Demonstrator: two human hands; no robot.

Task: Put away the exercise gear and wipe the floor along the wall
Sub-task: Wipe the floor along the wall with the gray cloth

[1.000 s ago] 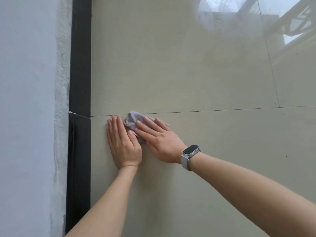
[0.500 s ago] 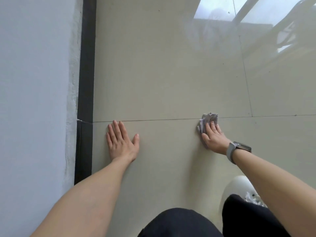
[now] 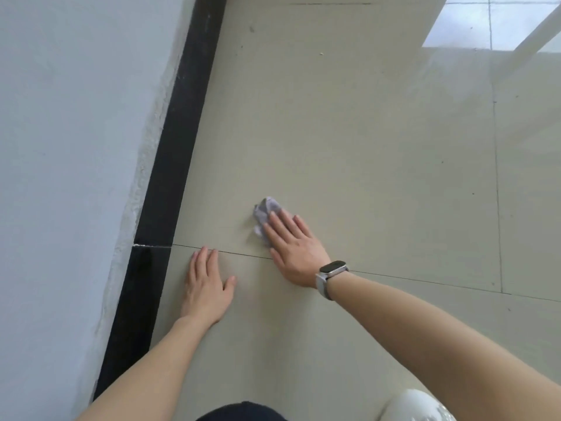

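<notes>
Here the right hand (image 3: pixel 296 249) lies flat, fingers spread apart, pressing a crumpled pale lilac cloth (image 3: pixel 264 215) against the beige tiled floor (image 3: pixel 364 147). The cloth is pinned under the fingertips rather than clamped in a closed grip; most of it bunches out past the fingers on the far side. It sits on the tile just beyond a thin grout line (image 3: pixel 243 253), near the floor's wall edge but apart from the black skirting board (image 3: pixel 179 141) that runs along the foot of the white wall (image 3: pixel 76 117). A watch (image 3: pixel 332 268) with a dark face and pale strap is on the right wrist.

The left hand (image 3: pixel 206 284) rests palm down on the floor with nothing under it, fingers extended and close together, thumb out to the side. Its fingertips reach the grout line, and it lies between the skirting board and the right hand, touching neither. A bright window reflection (image 3: pixel 473 22) gleams on the tiles toward the far right corner.
</notes>
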